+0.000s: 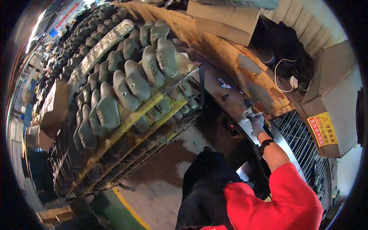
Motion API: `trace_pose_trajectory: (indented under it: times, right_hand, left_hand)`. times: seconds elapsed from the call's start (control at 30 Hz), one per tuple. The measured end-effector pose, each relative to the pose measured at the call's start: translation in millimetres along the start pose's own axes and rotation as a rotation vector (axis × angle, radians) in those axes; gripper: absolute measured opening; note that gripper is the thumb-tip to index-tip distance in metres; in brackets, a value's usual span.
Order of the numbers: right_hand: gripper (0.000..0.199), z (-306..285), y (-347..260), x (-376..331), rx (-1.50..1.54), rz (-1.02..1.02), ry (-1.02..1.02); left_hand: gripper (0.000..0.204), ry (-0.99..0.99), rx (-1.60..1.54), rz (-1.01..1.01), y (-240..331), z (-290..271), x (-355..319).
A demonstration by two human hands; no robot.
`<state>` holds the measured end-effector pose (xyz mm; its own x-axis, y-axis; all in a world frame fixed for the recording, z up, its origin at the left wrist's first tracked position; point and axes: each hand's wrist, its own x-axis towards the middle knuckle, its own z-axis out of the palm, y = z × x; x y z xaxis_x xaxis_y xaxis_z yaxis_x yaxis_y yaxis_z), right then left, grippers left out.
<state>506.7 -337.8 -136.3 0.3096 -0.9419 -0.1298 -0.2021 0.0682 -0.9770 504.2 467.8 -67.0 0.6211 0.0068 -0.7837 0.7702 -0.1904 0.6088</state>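
Observation:
My right hand [256, 122], in a pale glove with a black band at the wrist, reaches over the edge of a long dark bench [214, 79]. Its fingers look closed about a small brown round object [258, 107], whose kind I cannot make out. Something whitish and shiny [245, 115] lies against the fingers. Beyond the hand, a small blue, white and red scrap [224, 83] lies on the bench. I do not see my left hand; a pale patch [244, 171] beside my red sleeve is too unclear to name.
To the left stands a tiered rack [115, 143] with yellow-edged shelves, packed with grey shoe lasts [108, 111]. Right of my arm runs a metal grille [297, 132], below a grey hood [333, 103] with a yellow warning label. A white cable [276, 78] hangs near dark cloth [285, 44].

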Motion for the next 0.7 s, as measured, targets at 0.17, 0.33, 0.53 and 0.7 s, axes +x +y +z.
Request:
trace_pose_trajectory:
  times: [0.17, 0.33, 0.53, 0.7]
  right_hand:
    - [0.059, -0.9, 18.0, -0.2, 0.457, 0.012, -0.068]
    - [0.045, -48.8, -31.8, -104.3, -0.309, -0.066, 0.201]
    - [0.031, -123.5, 29.8, -307.7, 0.121, 0.654, 0.078]
    - [0.031, -123.0, 118.8, -584.3, 0.271, 0.747, 0.639]
  left_hand:
    - [0.028, 0.001, -0.24, -0.01, 57.8, 18.0, 45.5]
    - [0.051, -0.098, 0.186, 0.174, 205.4, 43.7, 121.4]
    - [0.05, -0.435, 0.515, 0.265, 297.8, 64.2, 209.9]
    - [0.048, -0.721, 0.802, 0.326, 337.1, 112.9, 246.3]
